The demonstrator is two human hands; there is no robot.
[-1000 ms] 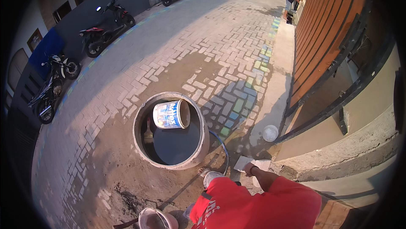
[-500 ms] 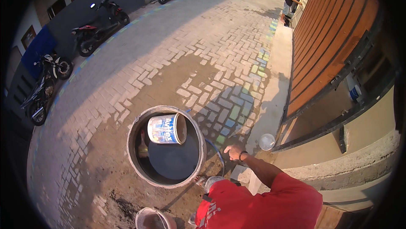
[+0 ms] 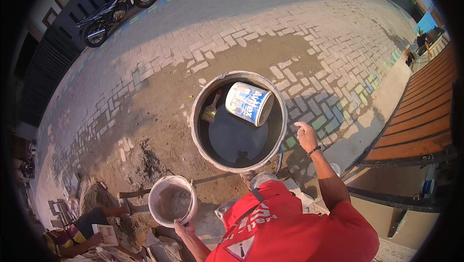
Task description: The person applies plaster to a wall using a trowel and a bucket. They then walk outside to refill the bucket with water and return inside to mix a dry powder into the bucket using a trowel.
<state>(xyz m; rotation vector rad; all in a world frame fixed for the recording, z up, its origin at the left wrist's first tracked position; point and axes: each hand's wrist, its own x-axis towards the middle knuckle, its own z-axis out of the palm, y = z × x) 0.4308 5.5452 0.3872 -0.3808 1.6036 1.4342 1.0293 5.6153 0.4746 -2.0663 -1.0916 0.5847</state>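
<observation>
My left hand [image 3: 183, 229] grips the near rim of a pale, mortar-stained bucket [image 3: 159, 216], with the thumb showing at the edge. Grey residue coats the bucket's inside, and no tool shows in it. My right hand [image 3: 307, 137], a dark bracelet at the wrist, is held out to the right of a round concrete basin [image 3: 197, 136]. Its fingers are loosely bent, the index finger apart, and nothing is in them. Dark water [image 3: 232, 138] fills the basin. A white and blue paint pail [image 3: 246, 102] lies on its side there, and a paintbrush [image 3: 210, 109] leans against the inner left wall.
At the lower left, a co-worker [image 3: 72, 238] sits holding a pale box-like object [image 3: 106, 234]. A wooden handle [image 3: 135, 194] lies beside the bucket. Wet sand [image 3: 261, 56] covers part of the paving. Parked motorcycles [image 3: 113, 13] line the far side; a brown slatted gate [image 3: 415, 122] stands right.
The view has swung left and down, bringing the bucket and co-worker further into sight. My left hand now shows on the bucket's rim. My right hand stays out beside the basin.
</observation>
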